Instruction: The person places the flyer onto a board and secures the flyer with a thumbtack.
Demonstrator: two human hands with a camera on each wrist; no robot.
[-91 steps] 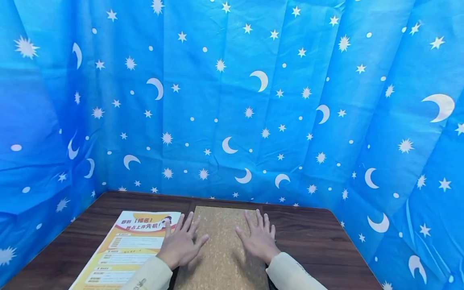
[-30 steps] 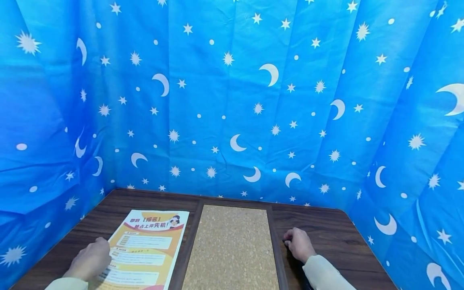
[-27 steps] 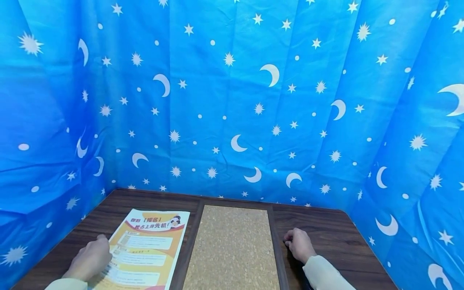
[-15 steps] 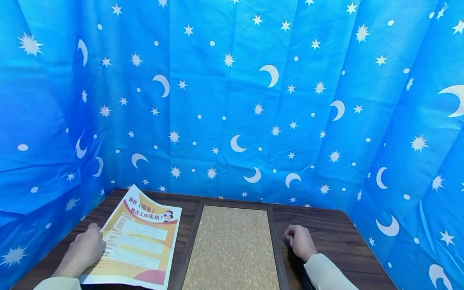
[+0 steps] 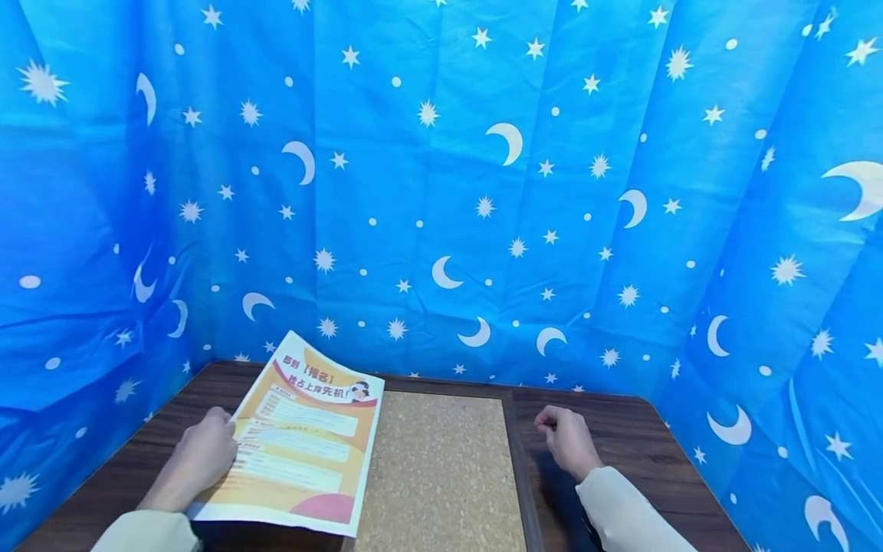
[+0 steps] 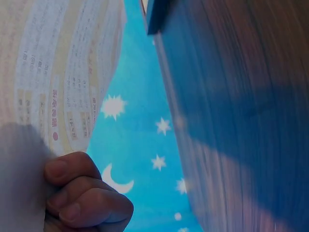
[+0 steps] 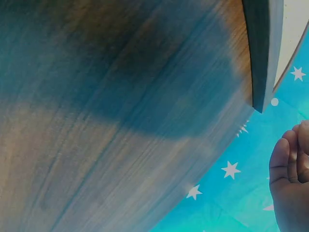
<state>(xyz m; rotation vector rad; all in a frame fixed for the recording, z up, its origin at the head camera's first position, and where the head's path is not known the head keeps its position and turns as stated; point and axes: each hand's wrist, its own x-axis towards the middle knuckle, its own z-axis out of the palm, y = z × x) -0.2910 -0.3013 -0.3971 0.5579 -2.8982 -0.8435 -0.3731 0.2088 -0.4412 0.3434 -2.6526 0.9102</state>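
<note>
Fingertips (image 6: 57,168) of left hand (image 6: 91,193) pinching printed sheet (image 6: 53,63): left wrist view only

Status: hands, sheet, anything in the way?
Left hand grips printed sheet by its left edge. Right hand empty, loosely curled. Sheet held off table; no obstruction visible.

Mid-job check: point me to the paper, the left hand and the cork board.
Paper (image 5: 303,438): head view, middle of its printed side.
Left hand (image 5: 207,452): head view, back of the hand.
Cork board (image 5: 444,468): head view, bare cork not covered by the paper.
</note>
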